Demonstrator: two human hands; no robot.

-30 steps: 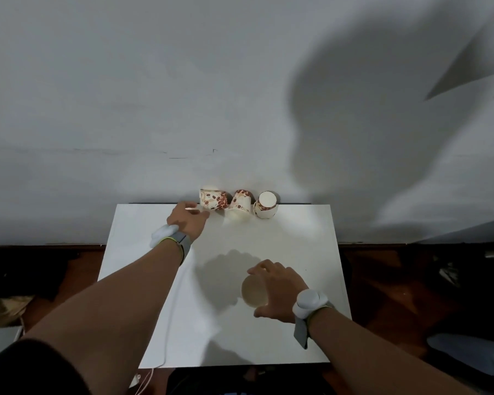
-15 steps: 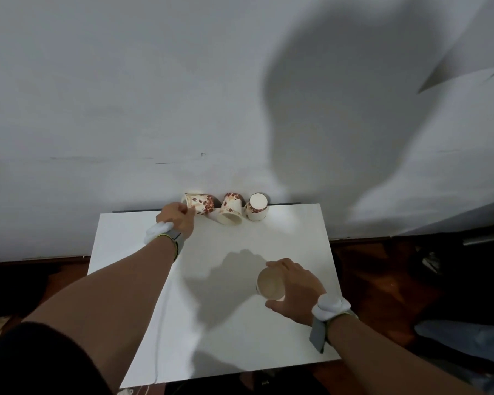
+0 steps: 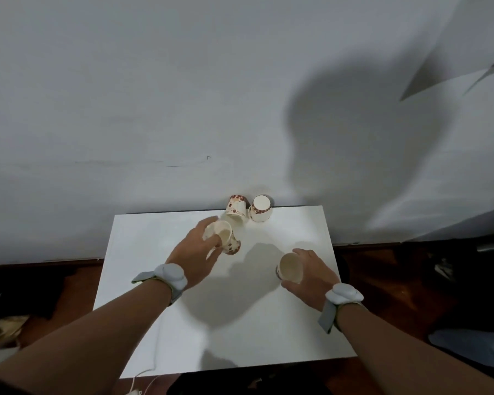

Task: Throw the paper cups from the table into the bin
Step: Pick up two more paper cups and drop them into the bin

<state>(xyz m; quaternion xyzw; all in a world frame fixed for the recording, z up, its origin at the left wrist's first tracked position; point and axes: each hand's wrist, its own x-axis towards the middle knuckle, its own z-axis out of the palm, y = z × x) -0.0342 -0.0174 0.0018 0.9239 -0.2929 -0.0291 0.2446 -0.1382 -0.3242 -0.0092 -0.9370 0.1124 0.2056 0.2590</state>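
Note:
My left hand (image 3: 196, 253) grips a red-patterned paper cup (image 3: 226, 238) above the middle of the white table (image 3: 297, 332), its mouth turned towards me. My right hand (image 3: 311, 275) holds a second paper cup (image 3: 291, 267) over the table's right side, mouth also facing me. Two more patterned cups stay at the table's far edge against the wall: one lying on its side (image 3: 236, 208) and one upside down (image 3: 260, 208) beside it. No bin is in view.
A grey wall (image 3: 183, 95) rises right behind the table. Dark wooden floor lies on both sides, with dim clutter at far left (image 3: 1, 329) and a bluish object at lower right (image 3: 468, 346). A white cable (image 3: 152, 366) hangs off the table's front left.
My left hand has picked up the leftmost cup from the row at the wall and pulled it back towards me. My right hand has kept hold of its cup and lifted it slightly.

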